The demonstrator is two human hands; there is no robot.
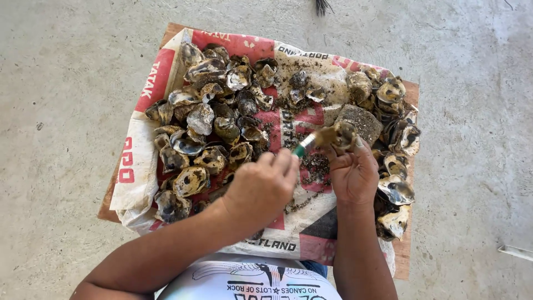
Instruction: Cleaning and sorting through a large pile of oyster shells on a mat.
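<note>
My left hand (261, 186) is closed around the green handle of a small knife (306, 143), its blade pointing right into an oyster shell (343, 135). My right hand (353, 173) grips that shell from below, over the middle of a printed sack (294, 236). A large pile of muddy oyster shells (208, 116) lies to the left of my hands. A smaller row of shells (395, 144) runs down the right side. A grey stone block (361, 119) sits just beyond the held shell.
The sack lies over a wooden board (409, 244) on a concrete floor (61, 111). Dirt and shell crumbs (313, 166) are scattered between my hands. A pale object (516, 251) lies at the right edge.
</note>
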